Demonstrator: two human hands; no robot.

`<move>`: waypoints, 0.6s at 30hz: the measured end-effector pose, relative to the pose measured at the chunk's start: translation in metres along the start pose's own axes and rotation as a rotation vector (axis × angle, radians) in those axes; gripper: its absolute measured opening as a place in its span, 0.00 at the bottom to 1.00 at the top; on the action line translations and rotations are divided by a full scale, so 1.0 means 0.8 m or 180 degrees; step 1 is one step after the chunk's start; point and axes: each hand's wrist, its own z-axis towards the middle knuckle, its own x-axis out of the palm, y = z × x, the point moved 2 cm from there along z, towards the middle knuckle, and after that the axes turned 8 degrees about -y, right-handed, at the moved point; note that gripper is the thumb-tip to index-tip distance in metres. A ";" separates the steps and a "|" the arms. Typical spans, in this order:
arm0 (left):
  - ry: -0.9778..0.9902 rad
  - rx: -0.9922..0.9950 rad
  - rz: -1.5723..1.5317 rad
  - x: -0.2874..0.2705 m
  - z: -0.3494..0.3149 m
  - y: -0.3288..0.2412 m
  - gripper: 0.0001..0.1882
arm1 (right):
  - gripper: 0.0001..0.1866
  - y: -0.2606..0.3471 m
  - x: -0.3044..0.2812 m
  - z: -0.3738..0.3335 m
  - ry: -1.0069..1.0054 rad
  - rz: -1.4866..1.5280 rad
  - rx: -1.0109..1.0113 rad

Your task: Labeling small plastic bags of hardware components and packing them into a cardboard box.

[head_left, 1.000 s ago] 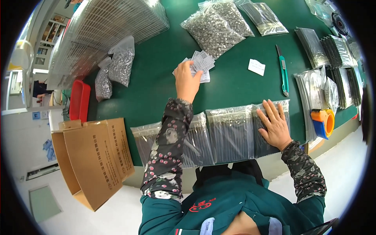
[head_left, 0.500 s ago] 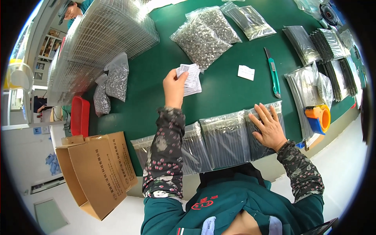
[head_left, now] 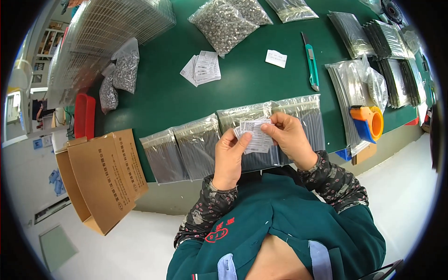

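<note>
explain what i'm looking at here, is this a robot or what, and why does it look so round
No robot here: these are a person's own bare hands. The camera sits on their head and looks down through a wide fisheye lens, so straight edges bend near the rim. The left hand and right hand together hold some printed paper slips above a row of clear bags with dark contents. Farther out on the green table lie another pile of slips, a utility knife and bags of small silvery pieces.
</note>
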 end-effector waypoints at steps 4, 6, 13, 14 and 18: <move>0.0154 -0.0316 -0.0036 0.000 -0.006 0.006 0.09 | 0.09 0.000 -0.014 -0.010 -0.0003 -0.0413 0.0067; 0.0170 -0.0357 0.0062 0.001 -0.008 0.011 0.10 | 0.10 -0.001 -0.019 -0.014 -0.0025 -0.0576 -0.0001; 0.0216 0.0003 0.0449 0.012 -0.005 0.020 0.11 | 0.11 -0.004 -0.038 -0.018 -0.0204 -0.0722 0.0075; 0.0243 0.0033 0.0454 0.014 -0.005 0.021 0.11 | 0.12 -0.004 -0.040 -0.019 -0.0244 -0.0877 -0.0030; 0.0228 0.0136 0.0706 0.026 -0.003 0.022 0.10 | 0.13 -0.002 -0.047 -0.023 -0.0343 -0.0954 -0.0104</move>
